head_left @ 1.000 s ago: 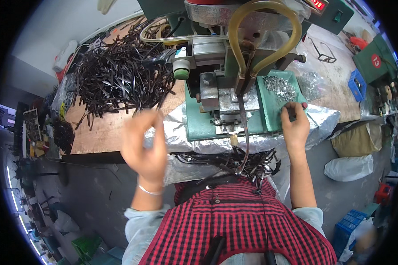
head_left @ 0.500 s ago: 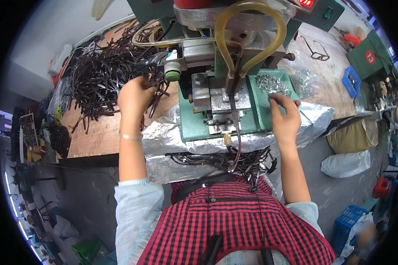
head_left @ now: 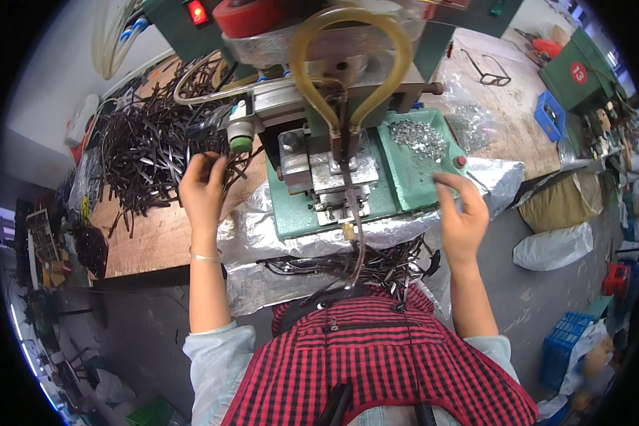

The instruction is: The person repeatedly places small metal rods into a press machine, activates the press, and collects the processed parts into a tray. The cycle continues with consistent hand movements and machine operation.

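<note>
Brown-black strips (head_left: 138,156) are heaped on the wooden table (head_left: 142,248), with the left hand (head_left: 204,186) held at their near edge, fingers bent. One long strip (head_left: 360,245) is hung down the machine (head_left: 291,216). The right hand (head_left: 465,221) is held by the green tray (head_left: 413,190), fingers curled; whether anything is pinched cannot be told.

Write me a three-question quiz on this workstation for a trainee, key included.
1. True or false: the left hand is nearer the green tray than the right hand is.
2. Multiple choice: which colour is checked with black on the apron? A) blue; B) red; C) yellow.
3. Fill in the blank: from the wearer's view, the pile of dark strips lies to the ____ of the machine.

Key: 1. False; 2. B; 3. left.
</note>
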### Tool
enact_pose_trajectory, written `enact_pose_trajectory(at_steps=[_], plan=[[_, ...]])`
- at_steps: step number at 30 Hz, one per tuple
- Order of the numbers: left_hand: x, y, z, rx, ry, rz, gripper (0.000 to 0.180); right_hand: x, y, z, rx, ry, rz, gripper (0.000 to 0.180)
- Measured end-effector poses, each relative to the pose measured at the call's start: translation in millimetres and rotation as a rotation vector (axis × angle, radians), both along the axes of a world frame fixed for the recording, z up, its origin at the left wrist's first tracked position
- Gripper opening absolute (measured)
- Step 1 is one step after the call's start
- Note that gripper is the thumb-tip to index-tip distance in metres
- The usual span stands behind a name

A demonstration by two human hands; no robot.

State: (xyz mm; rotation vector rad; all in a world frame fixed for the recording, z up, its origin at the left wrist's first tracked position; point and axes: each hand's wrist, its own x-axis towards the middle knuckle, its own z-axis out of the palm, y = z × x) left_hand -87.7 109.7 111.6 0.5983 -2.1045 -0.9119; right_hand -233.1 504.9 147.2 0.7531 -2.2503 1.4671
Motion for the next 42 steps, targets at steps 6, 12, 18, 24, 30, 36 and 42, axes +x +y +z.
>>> enact_pose_trajectory(at_steps=[6, 12, 18, 24, 30, 36, 42], plan=[[-5.2, 25.2, 6.0, 0.17, 0.1, 0.058, 0.025, -7.0, -102.0, 34.7, -0.26, -0.021, 0.28, 0.017], [-0.3, 73.9, 16.3, 0.391, 0.38, 0.048, 0.015, 7.9, -117.9, 14.0, -0.547, -0.276, 0.386, 0.035], [-1.5, 128.0, 99.8, -0.194, 0.65, -0.296, 0.008, 33.6, -116.6, 54.8, -0.612, -0.456, 0.447, 0.046], [-14.1, 161.8, 86.8, -0.755, 0.38, -0.506, 0.026, 17.6, -86.3, 59.2, -0.284, -0.417, 0.591, 0.065], [-35.3, 158.8, 69.1, -0.861, 0.388, -0.55, 0.029, -77.2, -17.0, -15.5, -0.273, -0.109, -0.037, 0.048], [-30.0, 159.8, 67.3, -0.842, 0.377, -0.512, 0.03, -39.6, 5.3, -21.0, 0.352, -0.202, -0.065, 0.02], [5.7, 181.5, 69.9, -0.534, 0.215, -0.457, 0.033, -26.8, -15.4, -30.9, 0.6, 0.089, -0.204, 0.01]])
